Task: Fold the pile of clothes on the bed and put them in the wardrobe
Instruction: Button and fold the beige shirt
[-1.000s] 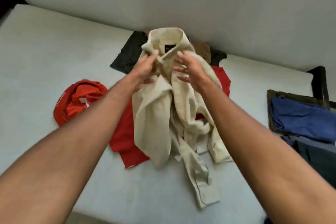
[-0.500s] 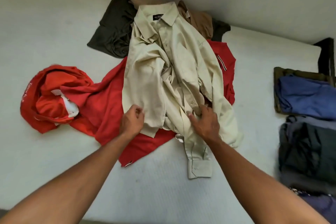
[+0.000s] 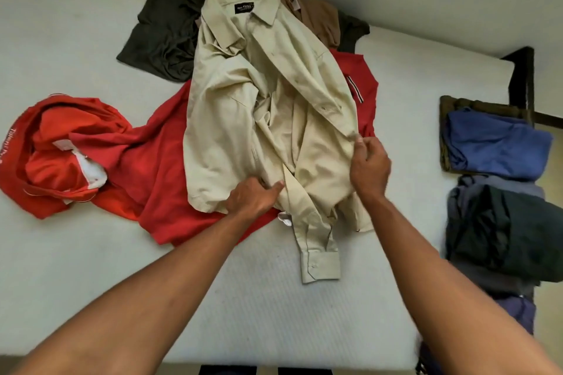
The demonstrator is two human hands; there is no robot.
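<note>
Partly under beige shirt (image 3: pixel 262 94), left hand (image 3: pixel 251 199) grips; right hand (image 3: pixel 370 169) pinches it.

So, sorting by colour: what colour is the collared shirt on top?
The shirt is beige, clearest in the head view.

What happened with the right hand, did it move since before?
Yes. The right hand moved right, toward the folded blue garment, now pinching the beige shirt.

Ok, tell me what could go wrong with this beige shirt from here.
The beige shirt lies on the red shirt, so pulling it flat may drag and bunch both. Its middle is crumpled and one sleeve trails loose below; folding now would likely trap creases. The right hand pinches only a thin edge, which could slip.
</note>
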